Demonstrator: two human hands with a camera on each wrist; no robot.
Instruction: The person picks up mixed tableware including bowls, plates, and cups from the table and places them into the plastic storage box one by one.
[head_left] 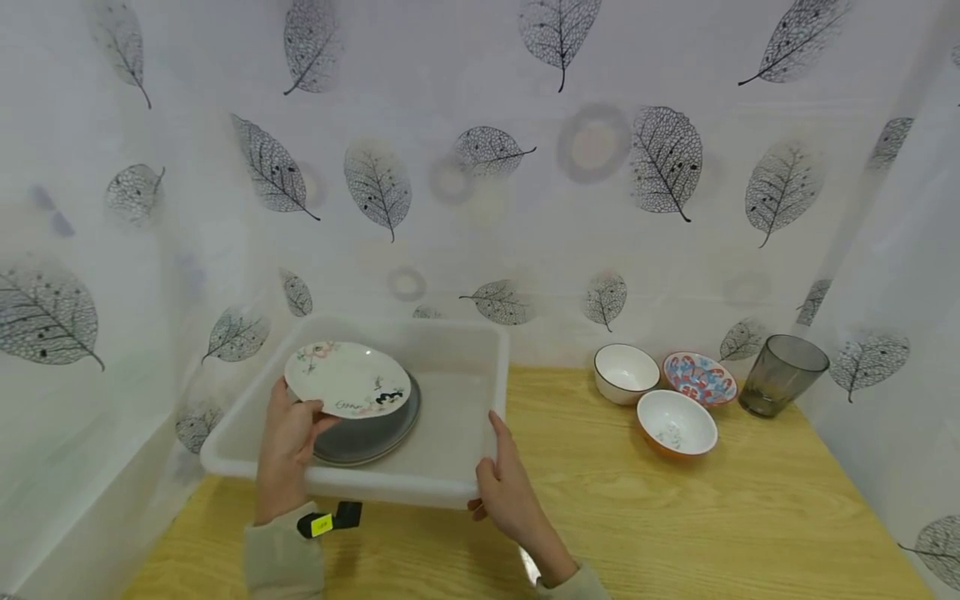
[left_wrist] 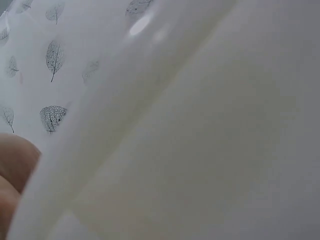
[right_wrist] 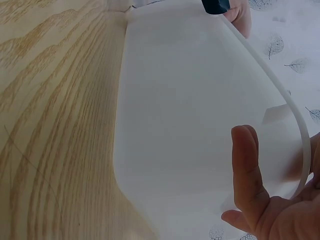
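Observation:
Over the left part of a white plastic bin, my left hand holds an oval-looking white plate with floral and dark painted marks, its thumb on top of the near left rim. Below it lies a dark grey plate inside the bin, partly hidden by the white plate. My right hand grips the bin's front right corner. In the right wrist view the fingers of that hand lie outside the bin wall, with the rim between them and the rest of the hand.
On the wooden table, right of the bin, stand a white bowl with a dark rim, a red-and-blue patterned bowl, an orange-sided bowl and a smoky glass. A leaf-print curtain surrounds the table.

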